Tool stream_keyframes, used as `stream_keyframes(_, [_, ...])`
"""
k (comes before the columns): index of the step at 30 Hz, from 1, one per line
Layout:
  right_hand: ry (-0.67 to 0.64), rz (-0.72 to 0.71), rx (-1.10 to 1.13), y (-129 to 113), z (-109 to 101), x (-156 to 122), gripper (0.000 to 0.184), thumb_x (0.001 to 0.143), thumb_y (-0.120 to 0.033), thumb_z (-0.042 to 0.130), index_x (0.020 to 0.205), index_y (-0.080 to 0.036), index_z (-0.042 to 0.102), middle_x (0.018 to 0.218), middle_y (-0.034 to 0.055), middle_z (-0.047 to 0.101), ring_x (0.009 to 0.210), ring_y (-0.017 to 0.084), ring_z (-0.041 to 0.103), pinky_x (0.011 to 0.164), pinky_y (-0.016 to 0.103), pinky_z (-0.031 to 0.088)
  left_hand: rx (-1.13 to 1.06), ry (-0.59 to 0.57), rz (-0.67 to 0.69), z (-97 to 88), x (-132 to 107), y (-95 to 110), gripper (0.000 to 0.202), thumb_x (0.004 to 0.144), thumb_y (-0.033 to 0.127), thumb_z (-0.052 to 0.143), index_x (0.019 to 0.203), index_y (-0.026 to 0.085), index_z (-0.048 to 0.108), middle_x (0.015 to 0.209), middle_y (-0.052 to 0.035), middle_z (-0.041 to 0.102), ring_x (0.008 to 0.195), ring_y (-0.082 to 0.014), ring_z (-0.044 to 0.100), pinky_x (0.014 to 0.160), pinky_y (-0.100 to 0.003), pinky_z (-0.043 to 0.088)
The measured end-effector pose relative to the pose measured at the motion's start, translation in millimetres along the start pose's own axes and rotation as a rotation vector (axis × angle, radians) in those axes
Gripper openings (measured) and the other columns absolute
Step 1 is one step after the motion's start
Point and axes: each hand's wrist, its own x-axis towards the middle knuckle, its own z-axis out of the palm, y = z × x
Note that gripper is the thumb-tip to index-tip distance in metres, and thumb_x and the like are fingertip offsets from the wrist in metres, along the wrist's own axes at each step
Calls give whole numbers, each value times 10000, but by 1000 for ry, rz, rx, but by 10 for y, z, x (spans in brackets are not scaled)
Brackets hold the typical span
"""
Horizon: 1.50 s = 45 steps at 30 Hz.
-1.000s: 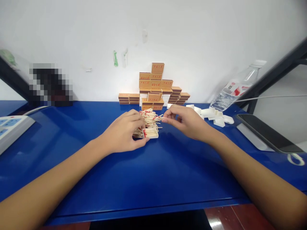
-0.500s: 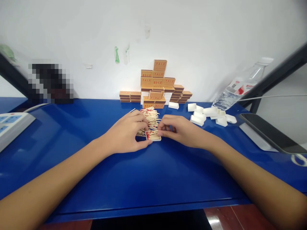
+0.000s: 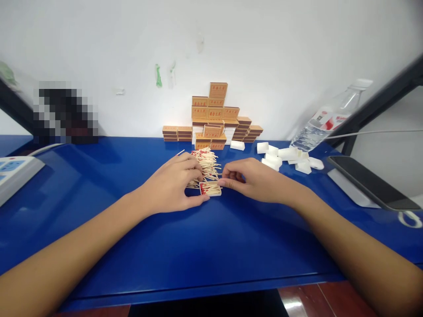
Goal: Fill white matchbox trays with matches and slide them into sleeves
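Note:
A white matchbox tray (image 3: pixel 216 193) filled with red-headed matches (image 3: pixel 210 189) rests on the blue table. My left hand (image 3: pixel 175 182) steadies the tray, thumb along its near edge and forefinger by its far left corner. At the right end of the tray is my right hand (image 3: pixel 249 180), its fingers curled and thumb pressed toward the forefinger. Whatever lies between those fingertips, if anything, is too small to make out. Just behind the tray spreads a loose heap of matches (image 3: pixel 206 163), partly covered by my left hand.
Orange-brown matchboxes (image 3: pixel 215 113) are stacked against the wall. White empty trays (image 3: pixel 271 160) lie at the right, one more (image 3: pixel 237 145) beside the stack. Further right are a leaning water bottle (image 3: pixel 325 121) and a phone (image 3: pixel 372 182). A power strip (image 3: pixel 20 174) sits at the left.
My right thumb and fingers have lifted slightly off the matches in the tray, so more of them shows. My left hand keeps its place, and the view has shifted slightly.

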Motion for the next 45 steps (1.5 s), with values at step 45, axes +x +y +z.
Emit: stream_keyframes(45, [40,-144,-68,-143,156,-30,85,1005,-185,589,960,-198,660,949,39,646,790,160,585,691,288,428,52,-24,28,-1,3,43,270,927,426,690,999,170,737,1049,-102,699,1067,-281,624,1027,-479,494])
